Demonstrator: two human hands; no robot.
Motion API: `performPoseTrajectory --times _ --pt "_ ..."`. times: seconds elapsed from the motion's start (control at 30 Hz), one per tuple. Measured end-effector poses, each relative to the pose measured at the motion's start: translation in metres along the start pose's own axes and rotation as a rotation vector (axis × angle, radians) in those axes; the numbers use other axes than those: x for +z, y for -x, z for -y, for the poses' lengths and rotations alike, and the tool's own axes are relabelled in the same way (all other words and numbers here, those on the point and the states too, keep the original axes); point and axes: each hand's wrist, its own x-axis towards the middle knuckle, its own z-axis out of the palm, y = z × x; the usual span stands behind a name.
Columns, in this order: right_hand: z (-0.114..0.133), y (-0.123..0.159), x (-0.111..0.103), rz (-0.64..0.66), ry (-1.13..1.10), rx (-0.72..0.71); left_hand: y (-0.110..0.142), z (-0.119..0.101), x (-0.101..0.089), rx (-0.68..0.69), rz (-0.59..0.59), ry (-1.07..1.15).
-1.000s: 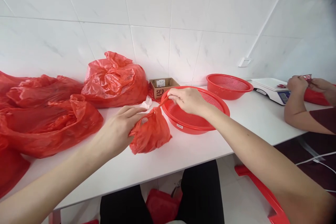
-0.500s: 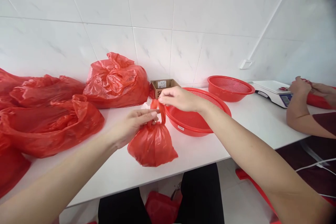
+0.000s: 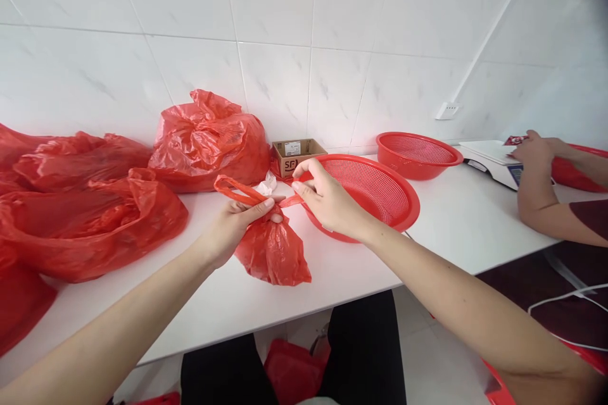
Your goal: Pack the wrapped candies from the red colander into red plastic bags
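A small filled red plastic bag (image 3: 273, 252) rests on the white table (image 3: 456, 215) in front of me. My left hand (image 3: 235, 228) is closed on the bag's neck and left handle, which loops up to the left. My right hand (image 3: 323, 197) pinches the bag's other handle and holds it taut to the right, just in front of a large red mesh basket (image 3: 380, 193).
Several big red plastic bags (image 3: 209, 139) lie along the tiled wall at left. A small cardboard box (image 3: 297, 155) and a second red basket (image 3: 415, 155) stand behind. At right another person's hands (image 3: 534, 152) work at a white scale (image 3: 489, 158).
Both handles were held together above the bag; now my hands have drawn them apart, left and right, and the bag sits lower on the table.
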Motion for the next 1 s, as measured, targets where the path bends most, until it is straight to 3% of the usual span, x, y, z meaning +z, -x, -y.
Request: performPoseTrajectory --times 0.17,0.27,0.37,0.43,0.53,0.73,0.8,0.9,1.0 --pt "-0.011 0.024 0.020 0.111 -0.211 0.089 0.006 -0.004 0.000 0.064 0.046 -0.071" --pt "-0.022 0.028 0.025 0.195 -0.188 0.144 0.008 -0.003 -0.001 0.093 0.037 -0.231" --pt "-0.026 0.023 0.020 0.089 -0.001 0.045 0.009 0.000 -0.002 0.099 0.060 -0.354" --pt "-0.027 0.019 0.019 0.031 -0.002 -0.045 0.007 0.002 -0.002 0.131 0.121 -0.389" --pt "-0.030 0.018 0.026 0.060 -0.143 -0.072 0.005 0.004 0.000 0.263 0.174 -0.462" --pt "-0.032 0.032 0.048 0.049 -0.234 0.004 0.005 0.014 0.005 0.550 -0.025 -0.952" --pt "-0.030 0.033 0.046 0.074 -0.351 0.063 0.007 0.015 0.005 0.589 -0.027 -0.978" --pt "-0.028 0.030 0.036 0.222 -0.566 0.187 0.011 0.012 0.003 0.664 0.001 -0.941" --pt "-0.026 0.024 0.026 0.287 -0.537 0.199 0.012 0.006 -0.001 0.758 0.049 -0.960"
